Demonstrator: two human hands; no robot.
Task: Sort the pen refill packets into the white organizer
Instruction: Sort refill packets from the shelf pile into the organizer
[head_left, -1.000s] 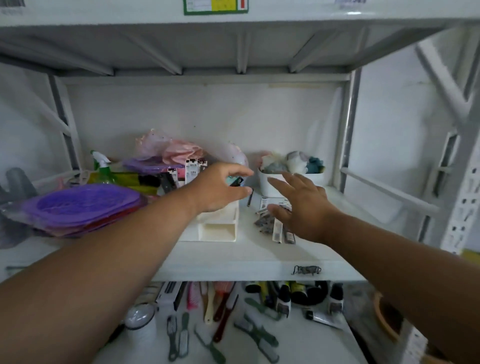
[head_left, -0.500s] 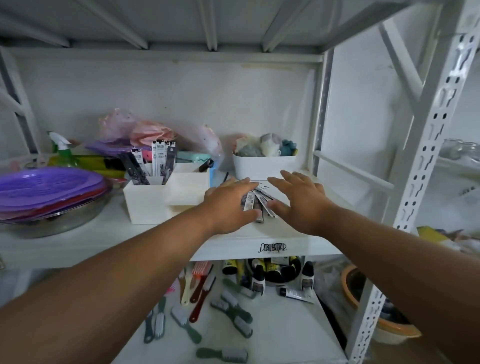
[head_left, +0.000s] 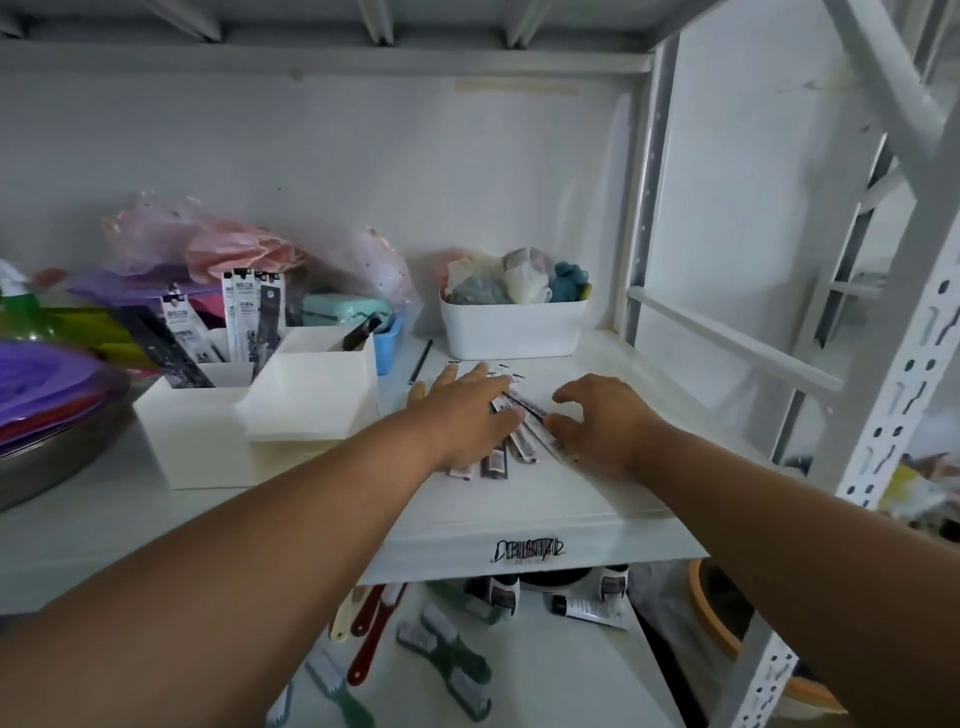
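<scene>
My left hand (head_left: 467, 421) presses flat and my right hand (head_left: 602, 426) curls loosely (gripping nothing), gathering loose refill packets (head_left: 519, 441); next I pinch one for the white organizer (head_left: 208, 436).

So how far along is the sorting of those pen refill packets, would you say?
Partly done, it seems. Several packets already stand upright in the white organizer. In hand: the left hand lies flat on the loose packets on the shelf, and the right hand curls in beside them. Still left: that whole loose pile, none lifted yet.
</scene>
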